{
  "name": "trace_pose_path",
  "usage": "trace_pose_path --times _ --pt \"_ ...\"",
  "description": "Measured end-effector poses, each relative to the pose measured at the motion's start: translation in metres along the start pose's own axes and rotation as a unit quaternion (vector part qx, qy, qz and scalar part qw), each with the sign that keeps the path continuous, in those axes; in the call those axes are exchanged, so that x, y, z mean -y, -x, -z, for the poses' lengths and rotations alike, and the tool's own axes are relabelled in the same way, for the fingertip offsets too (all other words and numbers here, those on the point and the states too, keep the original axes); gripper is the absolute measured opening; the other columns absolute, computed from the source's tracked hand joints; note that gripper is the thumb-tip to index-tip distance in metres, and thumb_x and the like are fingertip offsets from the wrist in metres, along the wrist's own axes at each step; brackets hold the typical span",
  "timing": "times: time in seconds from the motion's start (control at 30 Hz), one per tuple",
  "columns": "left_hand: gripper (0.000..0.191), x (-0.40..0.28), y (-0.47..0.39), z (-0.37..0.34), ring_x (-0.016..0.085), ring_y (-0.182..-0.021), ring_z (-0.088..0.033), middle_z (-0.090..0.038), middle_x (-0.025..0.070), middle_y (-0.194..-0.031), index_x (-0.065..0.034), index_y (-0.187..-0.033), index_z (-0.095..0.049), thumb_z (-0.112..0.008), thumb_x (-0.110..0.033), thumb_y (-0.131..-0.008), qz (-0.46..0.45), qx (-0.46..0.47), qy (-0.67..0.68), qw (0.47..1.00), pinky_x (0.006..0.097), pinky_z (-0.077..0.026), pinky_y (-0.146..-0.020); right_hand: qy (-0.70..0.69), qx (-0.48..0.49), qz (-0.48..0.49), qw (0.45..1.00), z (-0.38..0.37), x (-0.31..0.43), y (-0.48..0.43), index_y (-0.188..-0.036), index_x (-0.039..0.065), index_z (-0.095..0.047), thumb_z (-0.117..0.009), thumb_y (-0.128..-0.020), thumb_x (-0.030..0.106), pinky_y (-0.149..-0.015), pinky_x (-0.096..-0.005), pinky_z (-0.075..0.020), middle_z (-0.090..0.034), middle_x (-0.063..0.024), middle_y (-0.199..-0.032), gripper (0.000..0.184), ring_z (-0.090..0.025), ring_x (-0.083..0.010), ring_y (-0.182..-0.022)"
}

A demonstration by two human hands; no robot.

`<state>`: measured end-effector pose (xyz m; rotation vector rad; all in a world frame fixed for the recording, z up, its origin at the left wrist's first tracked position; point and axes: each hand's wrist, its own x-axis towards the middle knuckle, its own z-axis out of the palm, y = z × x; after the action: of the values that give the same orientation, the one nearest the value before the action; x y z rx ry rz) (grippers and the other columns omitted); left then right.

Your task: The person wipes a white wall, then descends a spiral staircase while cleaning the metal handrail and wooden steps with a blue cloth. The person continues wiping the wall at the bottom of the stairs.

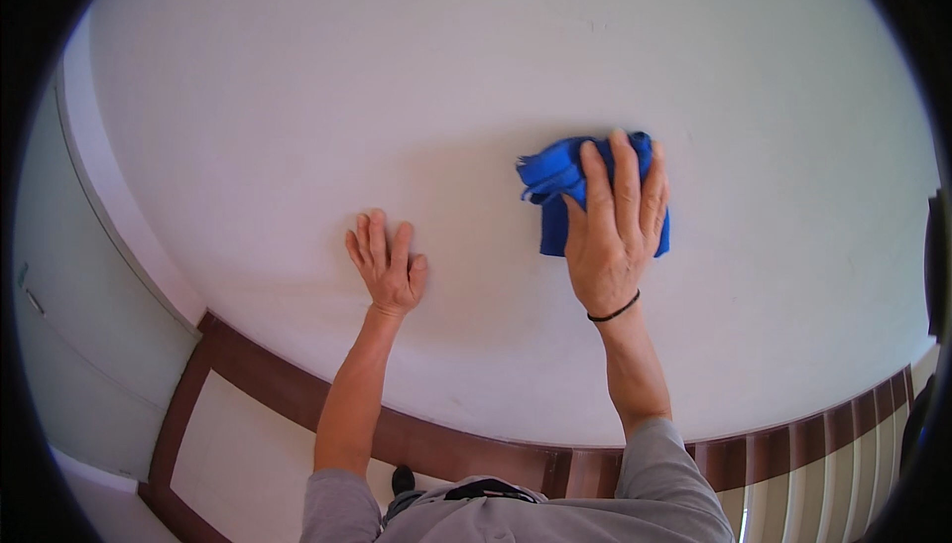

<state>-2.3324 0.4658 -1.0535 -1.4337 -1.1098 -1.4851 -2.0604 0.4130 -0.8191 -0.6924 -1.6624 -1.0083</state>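
A folded blue cloth [554, 227] with a frayed edge lies flat against a white wall [476, 59]. My right hand [613, 245] is spread over the cloth, pressing it to the wall with the fingers pointing up. A thin black band [616, 311] circles my right wrist. Lower and to the left, my left hand [388, 264] rests on the bare wall, fingers apart and holding nothing. Part of the cloth is hidden under my right hand.
Dark red-brown edging [461, 442] runs along the foot of the wall. Stair steps [807, 461] descend at lower right. A pale door [89, 268] with a metal handle [35, 303] stands at left. Light floor [238, 442] and my dark shoe [402, 479] show below.
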Motion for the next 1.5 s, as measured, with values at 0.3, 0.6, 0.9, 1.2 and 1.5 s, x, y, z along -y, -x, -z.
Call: trace_pose_path --times 0.3,0.6,0.9,1.2,1.5 --pt "0.049 -0.002 -0.017 0.019 0.043 -0.168 -0.027 -0.037 0.0227 -0.179 -0.0118 -0.155 -0.064 -0.057 -0.034 -0.112 -0.006 0.037 0.011 0.999 0.0658 -0.013 -0.132 -0.063 0.131 0.157 0.977 -0.017 0.032 0.055 -0.144 0.007 -0.073 -0.061 -0.104 0.01 -0.114 -0.051 -0.0476 -0.062 -0.0101 -0.16 0.042 -0.052 -0.0406 -0.155" --pt "0.049 0.019 -0.083 0.01 0.045 -0.167 -0.029 -0.041 0.0246 -0.176 -0.0145 -0.157 -0.065 -0.055 -0.034 -0.112 -0.013 -0.029 0.031 0.999 0.0659 -0.01 -0.132 0.03 0.075 0.113 0.99 0.03 -0.023 0.081 -0.129 0.01 -0.083 -0.074 -0.092 0.004 -0.107 -0.0547 -0.0503 -0.073 -0.0138 -0.145 0.038 -0.061 -0.045 -0.143" --pt "0.043 0.022 -0.077 0.008 0.044 -0.167 -0.029 -0.042 0.0236 -0.176 -0.0153 -0.147 -0.073 -0.055 -0.03 -0.11 -0.014 -0.005 0.022 1.0 0.0648 -0.009 -0.134 0.004 0.008 0.023 1.0 -0.029 0.038 -0.015 -0.127 0.006 -0.081 -0.08 -0.09 0.008 -0.106 -0.0537 -0.0508 -0.071 -0.0147 -0.146 0.038 -0.063 -0.0466 -0.138" --pt "0.049 0.078 -0.032 0.026 0.046 -0.166 -0.03 -0.042 0.0236 -0.176 -0.0092 -0.153 -0.065 -0.048 -0.034 -0.115 -0.095 0.01 0.012 0.995 0.0664 -0.014 -0.133 -0.047 0.174 0.186 0.966 -0.026 0.073 0.095 -0.143 0.011 -0.075 -0.065 -0.104 0.01 -0.112 -0.0465 -0.0508 -0.064 -0.0061 -0.16 0.041 -0.055 -0.0363 -0.153" --pt "0.053 0.089 -0.023 0.023 0.048 -0.167 -0.028 -0.039 0.0243 -0.177 -0.0085 -0.158 -0.061 -0.042 -0.039 -0.118 -0.096 0.007 0.011 0.995 0.0645 -0.013 -0.135 0.035 0.107 0.154 0.982 0.028 0.0 0.097 -0.128 0.015 -0.085 -0.073 -0.099 0.011 -0.114 -0.0467 -0.0497 -0.075 -0.0066 -0.145 0.032 -0.064 -0.0383 -0.143"
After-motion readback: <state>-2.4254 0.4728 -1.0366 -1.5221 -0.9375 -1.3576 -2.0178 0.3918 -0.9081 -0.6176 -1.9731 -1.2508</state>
